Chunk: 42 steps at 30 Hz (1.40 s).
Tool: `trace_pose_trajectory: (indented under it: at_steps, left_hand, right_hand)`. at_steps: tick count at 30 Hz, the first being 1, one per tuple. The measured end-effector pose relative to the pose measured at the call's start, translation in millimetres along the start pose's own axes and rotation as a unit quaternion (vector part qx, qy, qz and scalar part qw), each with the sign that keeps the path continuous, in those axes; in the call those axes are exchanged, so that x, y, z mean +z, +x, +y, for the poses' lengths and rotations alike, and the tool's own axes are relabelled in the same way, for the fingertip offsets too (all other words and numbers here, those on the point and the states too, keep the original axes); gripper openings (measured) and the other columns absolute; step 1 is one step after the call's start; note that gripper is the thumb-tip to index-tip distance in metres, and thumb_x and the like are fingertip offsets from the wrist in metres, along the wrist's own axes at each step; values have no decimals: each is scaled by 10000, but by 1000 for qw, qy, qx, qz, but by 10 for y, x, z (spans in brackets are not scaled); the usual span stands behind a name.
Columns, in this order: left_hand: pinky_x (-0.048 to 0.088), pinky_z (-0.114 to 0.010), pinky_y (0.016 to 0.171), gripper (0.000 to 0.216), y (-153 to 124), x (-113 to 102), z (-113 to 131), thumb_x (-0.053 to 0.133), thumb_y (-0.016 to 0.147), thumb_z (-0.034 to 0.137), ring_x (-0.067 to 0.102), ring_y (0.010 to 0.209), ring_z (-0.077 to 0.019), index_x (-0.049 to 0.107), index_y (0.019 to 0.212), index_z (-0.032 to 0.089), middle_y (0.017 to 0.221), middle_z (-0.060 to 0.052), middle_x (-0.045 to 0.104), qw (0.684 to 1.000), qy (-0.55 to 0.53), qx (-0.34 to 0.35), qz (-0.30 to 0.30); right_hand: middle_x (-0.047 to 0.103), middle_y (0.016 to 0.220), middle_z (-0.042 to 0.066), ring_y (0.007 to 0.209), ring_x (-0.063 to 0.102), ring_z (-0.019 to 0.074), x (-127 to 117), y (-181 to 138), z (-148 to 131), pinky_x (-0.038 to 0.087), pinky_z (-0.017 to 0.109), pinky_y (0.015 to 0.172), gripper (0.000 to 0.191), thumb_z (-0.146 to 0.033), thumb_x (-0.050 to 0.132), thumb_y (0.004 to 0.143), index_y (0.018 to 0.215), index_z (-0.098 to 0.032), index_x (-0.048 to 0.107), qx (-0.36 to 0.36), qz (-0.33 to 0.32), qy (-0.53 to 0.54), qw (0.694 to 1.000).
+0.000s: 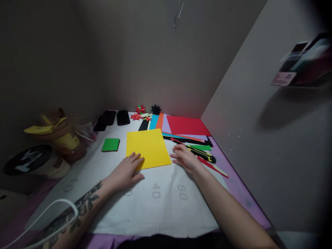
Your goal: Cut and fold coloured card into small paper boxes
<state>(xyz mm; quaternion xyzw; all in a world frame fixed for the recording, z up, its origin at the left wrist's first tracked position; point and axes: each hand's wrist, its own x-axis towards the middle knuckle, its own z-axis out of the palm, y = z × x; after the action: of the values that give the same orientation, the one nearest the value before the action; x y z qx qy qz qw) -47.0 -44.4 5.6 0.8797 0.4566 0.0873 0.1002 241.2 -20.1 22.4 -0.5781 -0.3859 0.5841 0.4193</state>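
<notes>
A square yellow sheet of paper (pixel 147 145) lies on the white numbered mat, turned slightly. My left hand (pixel 127 171) rests flat on its lower left corner with fingers stretched out. Just off the sheet's right edge is my right hand (pixel 184 157), its fingers loosely bent and apart, nothing visible in them. Close by the right hand are a black and yellow utility knife (pixel 204 154) and some green and red paper strips (pixel 215 166), partly hidden by the hand. To the left of the sheet sits a small stack of green squares (pixel 110 145).
Coloured sheets, red on top (pixel 188 125), are stacked at the back right. Folded paper stars (pixel 140 109) and dark phone-like slabs (pixel 123 118) line the back. Pots (pixel 64 136) stand at the left; a white cable (pixel 62 200) crosses my left forearm. Walls bound the back and right.
</notes>
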Motion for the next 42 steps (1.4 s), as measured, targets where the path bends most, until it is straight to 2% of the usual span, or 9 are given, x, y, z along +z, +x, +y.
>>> trace_pose_trajectory:
  at_steps: [10,17,22,26,28,30,33,35,42]
  left_hand:
    - [449,-428,963,336,65,-8,98,445,919,354,520,1182,-286,566,1175,174,1248,-132,587,998,59,11,19]
    - [480,-364,914,256,50,-2,34,360,941,188,584,1082,-230,579,1073,169,1090,-92,656,995,91,36,15]
    - [504,-353,845,239,24,-26,19,423,888,121,637,963,-220,607,1032,172,1027,-96,678,991,115,51,37]
    - [446,-431,950,274,-49,-64,45,416,900,149,612,1063,-248,615,1082,200,1088,-113,674,985,104,80,111]
    - [335,-503,1052,322,-113,-69,61,415,906,172,485,1249,-280,568,1178,252,1239,-106,609,973,105,48,199]
    - [239,-573,1088,390,-171,-55,89,462,897,245,322,1365,-324,472,1286,280,1376,-116,496,948,102,-36,299]
    - [211,-605,1088,612,-187,-11,164,527,860,353,172,1416,-357,274,1408,256,1459,-157,375,923,90,-82,365]
    - [203,-589,1099,689,-144,21,227,542,847,374,146,1423,-352,210,1432,226,1455,-175,374,926,100,-39,362]
    - [76,-569,1128,525,9,72,336,555,854,302,210,1411,-328,430,1361,248,1438,-124,438,944,155,19,290]
  right_hand:
    - [607,945,21,716,640,126,16,-28,-19,466,194,513,271,-270,696,701,905,-207,529,25,-72,110,991]
    - [609,1062,91,760,607,174,49,26,122,493,314,605,370,-427,535,800,1098,-210,504,-108,7,-124,986]
    - [511,1327,134,1254,398,315,249,-148,126,322,504,1037,575,-371,670,709,1240,-203,530,-401,-9,-442,802]
    - [633,1205,109,1091,560,257,634,-224,72,392,399,960,458,-205,541,811,1268,-214,546,-389,-119,-565,717]
    - [691,1073,92,978,613,237,791,-170,10,429,354,883,380,-146,487,809,1156,-221,622,-356,-120,-570,730]
    - [708,995,66,926,627,222,886,-75,-80,447,328,836,306,-148,464,803,1021,-222,665,-344,-84,-493,795]
    - [703,910,36,844,638,208,945,55,-221,485,304,750,210,-289,473,827,911,-200,643,-310,-14,-217,925]
    - [697,878,30,785,648,206,969,93,-277,508,306,696,242,-389,505,810,915,-194,603,-254,7,-12,967]
    - [700,1033,50,881,684,211,975,129,-51,554,369,774,357,-323,510,795,1140,-235,478,-113,63,287,949]
